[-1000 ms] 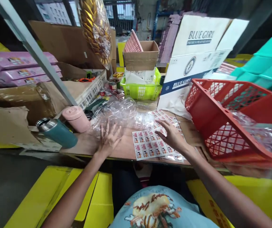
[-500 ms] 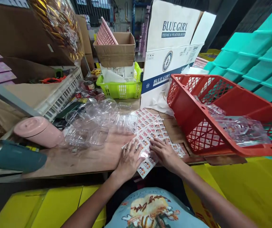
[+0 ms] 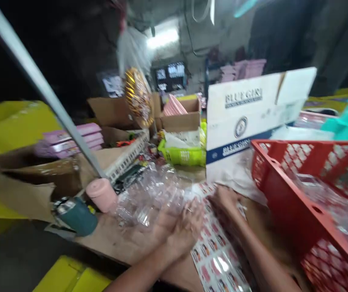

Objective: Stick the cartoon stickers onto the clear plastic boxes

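My left hand [image 3: 187, 227] is blurred, its fingers bent around what looks like a clear plastic box [image 3: 194, 206] over the left edge of the sticker sheet. The sheet [image 3: 213, 243], printed with rows of small cartoon figures, runs toward the table's front edge. My right hand [image 3: 225, 198] is at the far part of the stickers, knuckles up; its fingertips are smeared and partly hidden, so I cannot tell what they grip. Left of my hands lies a heap of clear plastic boxes [image 3: 149, 198].
On the right stands a red crate [image 3: 286, 188] with clear plastic pieces inside. A white carton [image 3: 237, 109] rises behind my right hand. A pink container [image 3: 101, 194] and a teal flask [image 3: 78, 217] stand at the left. Behind the heap is a lime basket [image 3: 182, 156].
Both hands were flat on the sticker sheet; they have moved farther back over the table. The left now has clear plastic at its fingers. My view has tilted up.
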Action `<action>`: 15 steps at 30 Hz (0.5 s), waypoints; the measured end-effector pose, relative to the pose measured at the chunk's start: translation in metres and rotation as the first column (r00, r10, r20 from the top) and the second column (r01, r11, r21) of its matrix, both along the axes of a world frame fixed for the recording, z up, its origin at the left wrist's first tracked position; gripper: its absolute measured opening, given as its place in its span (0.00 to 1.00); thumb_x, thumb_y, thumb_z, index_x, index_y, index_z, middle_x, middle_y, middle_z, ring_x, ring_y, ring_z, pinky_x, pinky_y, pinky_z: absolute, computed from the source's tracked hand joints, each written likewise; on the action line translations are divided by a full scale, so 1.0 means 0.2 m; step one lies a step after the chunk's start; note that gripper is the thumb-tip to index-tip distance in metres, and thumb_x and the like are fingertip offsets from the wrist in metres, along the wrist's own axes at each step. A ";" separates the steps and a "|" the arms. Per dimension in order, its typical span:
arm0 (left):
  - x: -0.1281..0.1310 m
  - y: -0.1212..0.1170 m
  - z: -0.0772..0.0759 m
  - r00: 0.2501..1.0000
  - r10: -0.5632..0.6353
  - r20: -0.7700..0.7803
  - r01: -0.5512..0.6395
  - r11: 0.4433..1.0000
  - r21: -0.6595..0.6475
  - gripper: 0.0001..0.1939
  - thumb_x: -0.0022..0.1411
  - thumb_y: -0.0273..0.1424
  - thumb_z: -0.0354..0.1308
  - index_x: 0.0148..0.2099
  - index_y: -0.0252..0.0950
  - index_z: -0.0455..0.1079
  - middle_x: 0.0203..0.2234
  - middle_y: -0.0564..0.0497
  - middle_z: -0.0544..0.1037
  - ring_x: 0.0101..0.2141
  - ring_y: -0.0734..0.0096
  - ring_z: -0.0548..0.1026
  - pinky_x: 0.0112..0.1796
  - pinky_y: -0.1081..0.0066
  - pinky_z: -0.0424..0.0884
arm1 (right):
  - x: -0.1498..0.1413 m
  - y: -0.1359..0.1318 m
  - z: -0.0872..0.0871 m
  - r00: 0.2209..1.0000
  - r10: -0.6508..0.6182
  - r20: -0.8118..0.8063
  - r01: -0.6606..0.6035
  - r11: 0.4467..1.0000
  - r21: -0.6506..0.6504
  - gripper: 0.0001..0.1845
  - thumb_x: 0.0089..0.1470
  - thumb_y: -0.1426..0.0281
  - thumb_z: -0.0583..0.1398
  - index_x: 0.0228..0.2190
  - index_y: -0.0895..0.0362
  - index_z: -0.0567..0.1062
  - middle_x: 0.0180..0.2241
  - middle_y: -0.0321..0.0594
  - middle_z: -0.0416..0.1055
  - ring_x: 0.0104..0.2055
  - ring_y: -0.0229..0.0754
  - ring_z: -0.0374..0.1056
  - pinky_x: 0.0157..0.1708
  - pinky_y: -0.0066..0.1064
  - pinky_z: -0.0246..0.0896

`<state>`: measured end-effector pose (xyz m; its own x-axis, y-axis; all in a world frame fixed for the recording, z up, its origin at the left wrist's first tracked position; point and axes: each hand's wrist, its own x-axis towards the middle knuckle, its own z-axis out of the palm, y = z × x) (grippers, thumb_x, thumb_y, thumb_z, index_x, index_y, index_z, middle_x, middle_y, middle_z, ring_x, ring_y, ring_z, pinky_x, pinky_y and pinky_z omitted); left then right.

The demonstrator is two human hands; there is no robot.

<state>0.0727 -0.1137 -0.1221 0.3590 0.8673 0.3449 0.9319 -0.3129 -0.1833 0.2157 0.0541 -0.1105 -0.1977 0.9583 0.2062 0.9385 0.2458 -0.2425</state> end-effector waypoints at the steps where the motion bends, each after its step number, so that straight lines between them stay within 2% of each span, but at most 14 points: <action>1: -0.02 0.02 -0.01 0.997 0.007 -0.077 -0.004 0.999 0.043 0.23 0.70 0.34 0.43 0.64 0.37 0.63 0.64 0.49 0.64 0.67 0.61 0.55 0.64 0.58 0.56 | 0.01 0.03 -0.01 1.000 0.010 -0.010 -0.010 1.000 0.020 0.22 0.46 0.55 0.66 0.36 0.61 0.78 0.37 0.60 0.75 0.44 0.67 0.70 0.36 0.60 0.63; 3: -0.04 0.04 -0.03 0.980 0.035 -0.194 -0.007 0.990 0.142 0.22 0.69 0.35 0.44 0.61 0.40 0.66 0.65 0.52 0.64 0.66 0.60 0.57 0.64 0.58 0.56 | 0.02 0.08 -0.03 0.999 0.046 -0.027 -0.044 0.997 0.065 0.15 0.47 0.58 0.63 0.27 0.59 0.78 0.33 0.57 0.76 0.41 0.68 0.72 0.30 0.62 0.62; 5: -0.04 0.05 -0.03 0.964 0.065 -0.258 -0.009 0.977 0.212 0.22 0.69 0.37 0.45 0.60 0.41 0.68 0.65 0.53 0.62 0.65 0.58 0.58 0.64 0.57 0.55 | 0.03 0.11 -0.06 0.994 0.105 -0.039 -0.100 0.988 0.118 0.15 0.50 0.60 0.59 0.23 0.57 0.78 0.31 0.55 0.76 0.39 0.66 0.73 0.28 0.60 0.62; 7: -0.03 0.05 -0.03 0.956 0.079 -0.284 -0.015 0.975 0.220 0.22 0.69 0.38 0.44 0.59 0.41 0.68 0.66 0.53 0.62 0.65 0.55 0.57 0.64 0.56 0.53 | 0.04 0.13 -0.10 0.992 0.121 -0.044 -0.111 0.977 0.184 0.17 0.51 0.58 0.56 0.28 0.57 0.79 0.33 0.56 0.76 0.38 0.66 0.73 0.26 0.60 0.62; 9: -0.02 0.06 -0.04 0.960 0.068 -0.270 -0.018 0.983 0.183 0.22 0.70 0.37 0.43 0.59 0.38 0.68 0.66 0.52 0.61 0.66 0.54 0.56 0.64 0.54 0.50 | 0.05 0.17 -0.16 0.998 0.029 -0.052 -0.016 0.974 0.226 0.25 0.51 0.53 0.55 0.38 0.59 0.78 0.37 0.61 0.75 0.40 0.70 0.72 0.26 0.63 0.61; 10: -0.01 0.07 -0.04 0.966 0.060 -0.250 -0.019 0.986 0.163 0.22 0.70 0.36 0.42 0.59 0.37 0.68 0.65 0.51 0.62 0.66 0.53 0.55 0.64 0.53 0.48 | 0.05 0.20 -0.18 0.998 -0.038 -0.059 0.049 0.978 0.205 0.29 0.51 0.51 0.55 0.41 0.62 0.77 0.39 0.64 0.74 0.43 0.72 0.71 0.28 0.66 0.61; 12: 0.01 0.10 -0.06 0.979 0.058 -0.194 -0.028 0.988 0.153 0.20 0.70 0.35 0.43 0.57 0.35 0.69 0.65 0.49 0.63 0.66 0.51 0.53 0.63 0.51 0.47 | 0.04 0.26 -0.19 0.990 -0.113 -0.083 0.119 0.991 0.069 0.31 0.49 0.50 0.58 0.40 0.66 0.77 0.41 0.71 0.72 0.47 0.76 0.69 0.33 0.67 0.61; 15: 0.03 0.12 -0.08 0.988 0.092 -0.128 -0.066 0.979 0.193 0.19 0.68 0.34 0.46 0.55 0.35 0.70 0.64 0.48 0.64 0.67 0.51 0.51 0.64 0.50 0.47 | 0.03 0.34 -0.16 0.986 -0.054 -0.161 0.037 0.993 -0.110 0.23 0.46 0.57 0.61 0.32 0.67 0.79 0.39 0.75 0.73 0.47 0.78 0.69 0.36 0.66 0.62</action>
